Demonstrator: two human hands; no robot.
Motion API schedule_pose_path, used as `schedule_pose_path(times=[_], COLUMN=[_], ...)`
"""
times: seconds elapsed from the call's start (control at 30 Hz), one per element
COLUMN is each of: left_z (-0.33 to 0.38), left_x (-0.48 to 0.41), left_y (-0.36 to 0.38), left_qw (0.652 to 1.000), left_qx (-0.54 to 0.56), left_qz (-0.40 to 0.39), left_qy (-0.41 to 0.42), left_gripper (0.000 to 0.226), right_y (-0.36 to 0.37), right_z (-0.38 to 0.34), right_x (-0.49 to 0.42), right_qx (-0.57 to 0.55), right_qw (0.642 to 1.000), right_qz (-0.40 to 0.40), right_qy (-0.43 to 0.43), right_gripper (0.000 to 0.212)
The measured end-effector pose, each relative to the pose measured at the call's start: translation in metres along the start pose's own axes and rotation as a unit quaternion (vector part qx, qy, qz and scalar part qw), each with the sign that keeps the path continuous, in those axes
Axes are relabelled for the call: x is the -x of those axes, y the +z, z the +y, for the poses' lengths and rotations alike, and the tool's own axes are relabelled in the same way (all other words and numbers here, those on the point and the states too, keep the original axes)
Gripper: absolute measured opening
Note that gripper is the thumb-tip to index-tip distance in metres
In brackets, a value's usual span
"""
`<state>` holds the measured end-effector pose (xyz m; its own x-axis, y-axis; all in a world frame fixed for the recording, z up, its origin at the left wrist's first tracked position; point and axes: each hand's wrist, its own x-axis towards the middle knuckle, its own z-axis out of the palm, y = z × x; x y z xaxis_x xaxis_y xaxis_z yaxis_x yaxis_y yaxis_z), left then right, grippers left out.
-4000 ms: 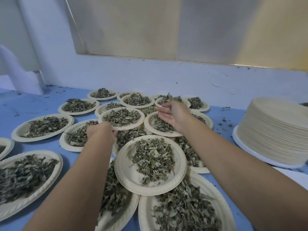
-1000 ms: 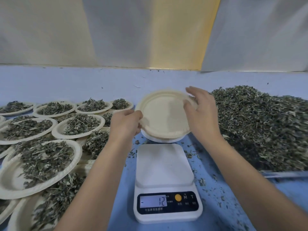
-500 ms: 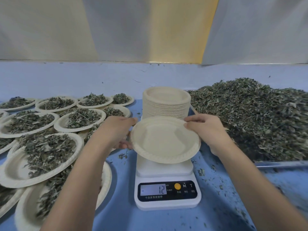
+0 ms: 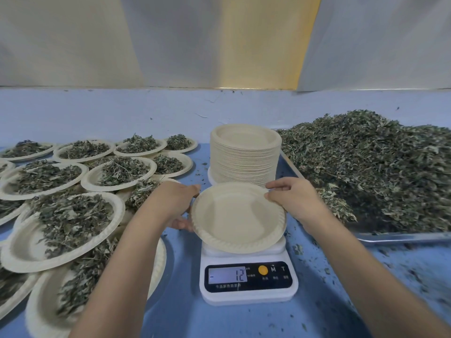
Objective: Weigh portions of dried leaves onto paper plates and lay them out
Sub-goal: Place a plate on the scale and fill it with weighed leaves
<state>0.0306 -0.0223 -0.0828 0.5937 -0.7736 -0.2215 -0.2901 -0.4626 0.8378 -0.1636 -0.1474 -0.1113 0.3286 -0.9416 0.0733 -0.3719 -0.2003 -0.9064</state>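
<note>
A person's left hand (image 4: pixel 175 203) and right hand (image 4: pixel 290 198) grip opposite rims of an empty paper plate (image 4: pixel 238 215), likely to centre it on the scale (image 4: pixel 249 289). Dried leaves (image 4: pixel 378 167) sit heaped at right, within reach; filled plates (image 4: pixel 73 215) spread left.

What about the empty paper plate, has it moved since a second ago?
Yes. The empty paper plate came down from the plate stack toward the person, now over the kitchen scale.
</note>
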Motion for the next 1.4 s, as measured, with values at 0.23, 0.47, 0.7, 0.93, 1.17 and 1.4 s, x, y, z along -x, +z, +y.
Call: schedule_pose_path(times=[0.23,0.47,0.7,0.93,1.17,1.4], left_z=[-0.001,0.005,0.031,0.069,0.097,0.123], left_x=[0.002,0.005,0.018,0.027,0.031,0.026], left_y=[0.000,0.011,0.045,0.093,0.114,0.128], left_qw=[0.999,0.978,0.951,0.943,0.934,0.926], left_qx=[-0.035,-0.155,-0.030,0.101,0.210,0.268], left_qz=[0.007,0.081,0.141,0.065,0.056,0.007], left_qy=[-0.010,0.111,0.273,0.309,0.283,0.266], left_gripper=[0.025,0.035,0.026,0.028,0.032,0.029], right_y=[0.003,-0.007,-0.043,-0.076,-0.077,-0.072], right_z=[0.005,0.005,0.023,0.059,0.080,0.083], right_x=[-0.001,-0.003,-0.017,-0.038,-0.058,-0.097], right_qx=[0.002,0.013,0.148,0.387,0.416,0.429], right_qw=[1.000,0.998,0.967,0.918,0.899,0.900], right_qz=[-0.007,0.060,0.197,0.022,-0.085,-0.078], right_qy=[0.005,-0.032,-0.069,0.089,0.109,-0.010], right_gripper=[0.009,0.032,0.028,0.058,0.064,0.055])
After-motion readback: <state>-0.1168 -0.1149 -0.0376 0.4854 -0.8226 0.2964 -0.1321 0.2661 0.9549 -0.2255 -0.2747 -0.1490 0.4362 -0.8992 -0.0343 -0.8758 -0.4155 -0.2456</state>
